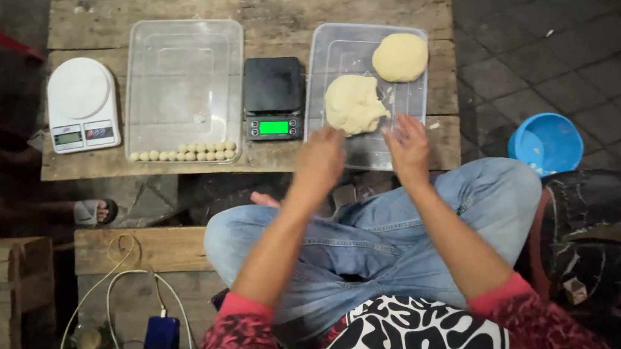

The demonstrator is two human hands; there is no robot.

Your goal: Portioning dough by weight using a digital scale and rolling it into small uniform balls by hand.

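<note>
both hands, left hand [318, 159] and right hand [407, 146], hover apart and hold nothing, blurred, near the soft pale dough lump [353, 103] at 12 o'clock in the clear plastic tray [330, 60]. it looks sticky; better grip its edge.

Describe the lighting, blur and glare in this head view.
Head view: the left hand and right hand are motion-blurred; the dough lumps look bright and nearly featureless; the black scale display glows green; the clear tray shows faint reflections; the edges fall into shadow.
</note>
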